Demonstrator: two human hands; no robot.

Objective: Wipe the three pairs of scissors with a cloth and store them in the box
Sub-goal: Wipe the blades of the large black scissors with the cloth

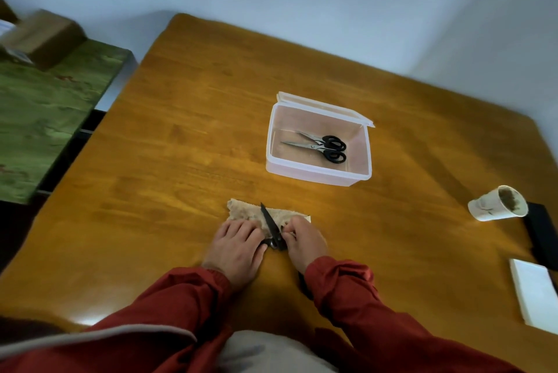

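Observation:
A beige cloth (pixel 280 215) lies flat near the table's front edge. On it rests a pair of scissors (pixel 269 223) with dark blades, tip pointing away and to the left. My left hand (pixel 237 247) lies flat on the cloth's left part, thumb beside the scissors' pivot. My right hand (pixel 305 244) has curled fingers that grip the scissors at the pivot end; its palm and wrist hide the handles. Farther back stands a clear plastic box (pixel 317 175) with its lid hinged open, and two black-handled scissors (pixel 327 146) lie inside it.
The wooden table (pixel 181 131) carries a tipped white paper cup (pixel 489 206) at the right, a black flat object (pixel 540 233) and a white block (pixel 534 291) near the right edge. A green-covered surface (pixel 45 110) with a cardboard box stands to the left.

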